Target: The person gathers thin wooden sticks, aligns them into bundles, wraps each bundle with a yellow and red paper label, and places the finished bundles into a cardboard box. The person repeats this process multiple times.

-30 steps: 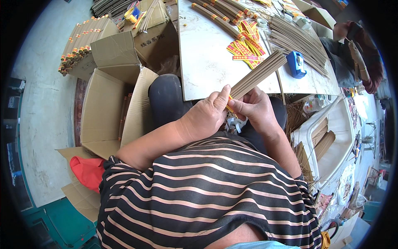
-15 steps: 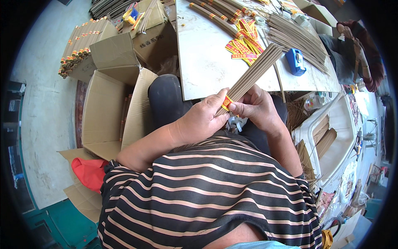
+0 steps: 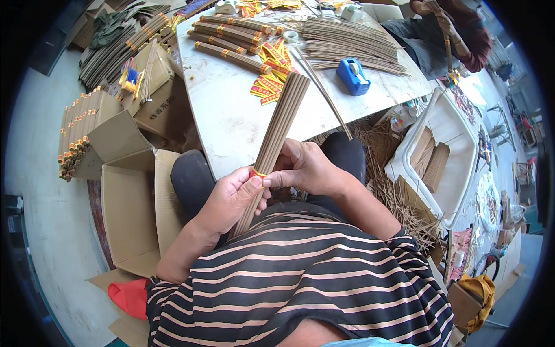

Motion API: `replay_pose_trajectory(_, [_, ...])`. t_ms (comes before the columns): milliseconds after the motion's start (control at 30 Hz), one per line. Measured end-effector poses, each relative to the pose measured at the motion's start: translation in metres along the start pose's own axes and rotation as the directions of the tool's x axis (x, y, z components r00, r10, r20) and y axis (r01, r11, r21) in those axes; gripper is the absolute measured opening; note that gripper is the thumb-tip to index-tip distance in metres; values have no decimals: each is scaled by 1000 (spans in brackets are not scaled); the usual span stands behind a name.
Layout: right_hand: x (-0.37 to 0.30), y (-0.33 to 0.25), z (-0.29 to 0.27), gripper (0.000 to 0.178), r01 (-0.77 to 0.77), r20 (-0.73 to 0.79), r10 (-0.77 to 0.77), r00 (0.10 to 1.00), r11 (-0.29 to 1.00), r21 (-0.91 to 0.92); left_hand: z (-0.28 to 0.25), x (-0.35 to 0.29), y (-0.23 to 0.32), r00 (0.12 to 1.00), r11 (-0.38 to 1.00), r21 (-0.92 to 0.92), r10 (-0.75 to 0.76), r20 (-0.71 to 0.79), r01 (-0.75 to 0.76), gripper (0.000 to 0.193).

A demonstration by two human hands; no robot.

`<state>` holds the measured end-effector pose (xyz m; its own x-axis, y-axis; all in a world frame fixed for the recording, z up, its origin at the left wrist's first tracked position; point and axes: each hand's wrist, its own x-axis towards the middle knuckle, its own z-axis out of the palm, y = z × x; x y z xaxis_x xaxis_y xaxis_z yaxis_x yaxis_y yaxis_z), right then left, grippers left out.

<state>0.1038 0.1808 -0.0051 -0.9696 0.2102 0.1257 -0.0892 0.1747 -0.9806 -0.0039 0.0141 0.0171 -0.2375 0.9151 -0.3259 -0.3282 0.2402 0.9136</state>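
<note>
A bundle of brown incense sticks slants up from my lap over the table's near edge. My left hand is closed around its lower part, thumb on a narrow red-and-yellow paper band. My right hand pinches the band's edge from the other side, its thumb pressed near the left thumb. Some right fingers are hidden behind the bundle. Beyond it lie loose red-and-yellow paper strips on the white table. A blue tape dispenser stands to the right of the strips.
Banded bundles and loose incense sticks lie on the far table. An open cardboard box stands at my left, a white tub with sticks at my right. Another person's hands are at the far right.
The view has swung, so the table shows farther left. The bundle stands steeper, and more of its lower end shows below my left hand. Both hands stay at the band.
</note>
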Motion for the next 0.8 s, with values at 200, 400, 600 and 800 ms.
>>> replay_pose_trajectory(200, [2,7,-30,30,-139,60,154,986,970,-201,3,13,-8,997,993,-117,-34,-75,25,24])
replay_pose_trajectory(400, [23,62,-186,26,-490,-655,-289,699,474,-732,-7,26,-3,985,988,-152,-8,-175,-19,22])
replay_pose_trajectory(600, [48,104,-268,29,-782,-616,548,566,594,-190,-8,37,-5,992,991,-132,-5,-127,-12,30])
replay_pose_trajectory(800, [61,99,-262,22,-796,-618,615,490,605,-29,-10,42,-3,990,984,-175,-42,-133,18,22])
